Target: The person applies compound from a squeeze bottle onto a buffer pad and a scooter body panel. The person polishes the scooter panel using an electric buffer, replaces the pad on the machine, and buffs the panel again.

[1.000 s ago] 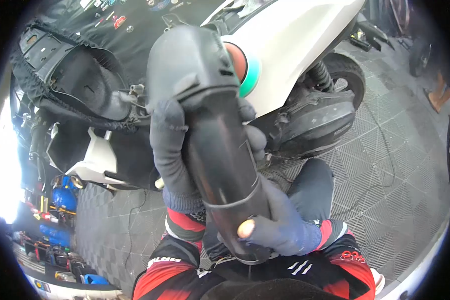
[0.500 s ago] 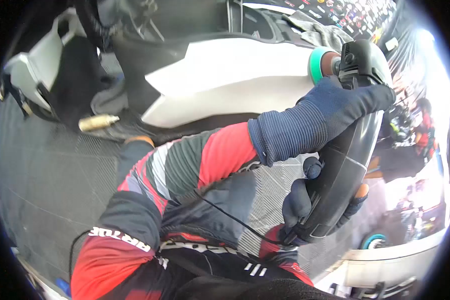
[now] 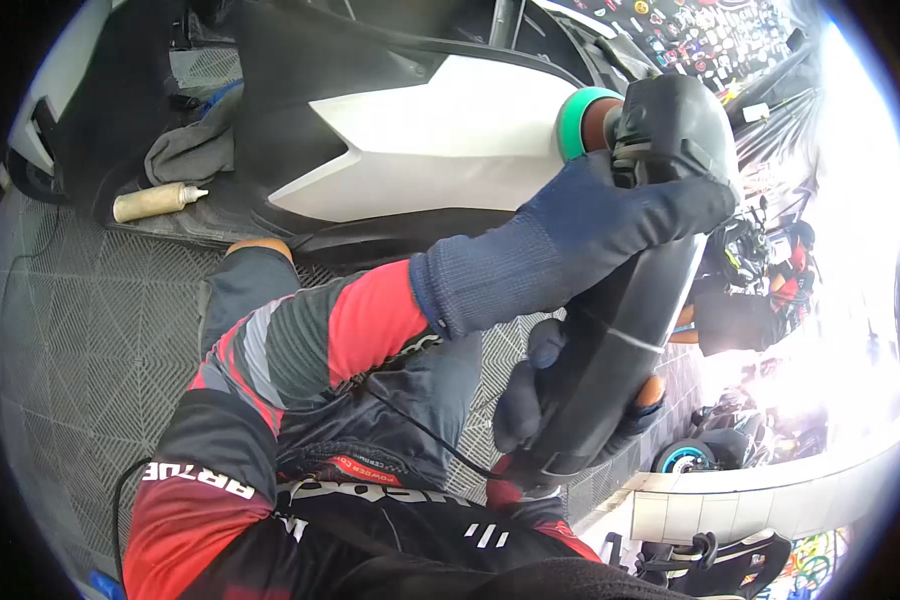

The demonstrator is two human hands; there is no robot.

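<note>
A black power polisher (image 3: 620, 340) slants across the right half of the view, its head at the top. Its round green-edged pad (image 3: 573, 123) meets the right end of a scooter's white side panel (image 3: 450, 145). My left hand (image 3: 610, 220), in a dark knit glove, wraps over the polisher just below its head. Lower down, my right hand (image 3: 520, 400) grips the rear part of the body; gloved fingers show on one side and a bare fingertip on the other. A black cord runs from the polisher's lower end.
A bottle (image 3: 155, 202) and a grey cloth (image 3: 195, 145) lie on the scooter's black footboard at left. Patterned tiles (image 3: 90, 350) cover the floor. Another person (image 3: 745, 310) is at the right, near motorcycles. A low white wall (image 3: 750, 510) curves along the lower right.
The view has swung round toward the scooter's rear side, and the polisher now points up and right. Since half a second ago, pad and hands have shifted left in view. Both hands keep their hold.
</note>
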